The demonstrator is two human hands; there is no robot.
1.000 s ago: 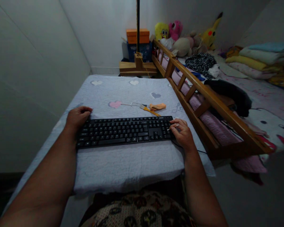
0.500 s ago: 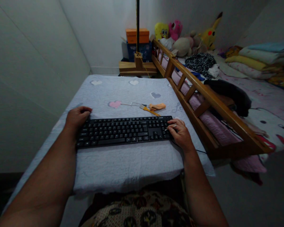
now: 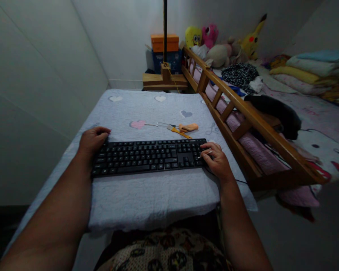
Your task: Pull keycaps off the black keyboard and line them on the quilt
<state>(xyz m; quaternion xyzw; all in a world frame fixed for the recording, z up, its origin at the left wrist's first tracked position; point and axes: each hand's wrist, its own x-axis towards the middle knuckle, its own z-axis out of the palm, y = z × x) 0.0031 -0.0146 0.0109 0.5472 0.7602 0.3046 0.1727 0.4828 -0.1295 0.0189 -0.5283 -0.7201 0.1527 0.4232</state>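
Right fingers point(image 3: 208, 146): pinched together on a thin white stick point(image 3: 210, 152), with the lower end slanting toward the number keys.
Right hand point(image 3: 218, 160): placed at the right end of the keyboard, partly overlapping its edge.
Left fingers point(image 3: 102, 130): loosely bent and held close together, partly out of sight; cannot tell whether gripping the keyboard or only resting against it.
Left hand point(image 3: 90, 143): set at the opposite end, beside and partly over the back left corner.
Keyboard point(image 3: 147, 157): lying flat across the table between both hands, black, with the keys facing up and the long front edge toward the person.
Cable point(image 3: 241, 181): black, running out past the right wrist toward the bed.
Brush point(image 3: 180, 131): lying just behind the keyboard, aslant, with pale bristles and a yellow-orange handle.
Wire tool point(image 3: 188, 127): resting near the brush, with a tan grip at the right and thin bent wire to the left; too small to make out the exact shape.
Cloth point(image 3: 155, 192): spread over the table, pale blue-grey, printed with hearts and hanging over the near edge.
Wooden rail point(image 3: 271, 141): slanting along the right side of the table, at the border of the bed.
Plush toys point(image 3: 193, 36): grouped at the far end of the bed, in yellow, pink and grey.
Orange box point(image 3: 164, 43): stacked on a blue box point(image 3: 173, 62) by the back wall, behind a dark pole point(image 3: 165, 30).
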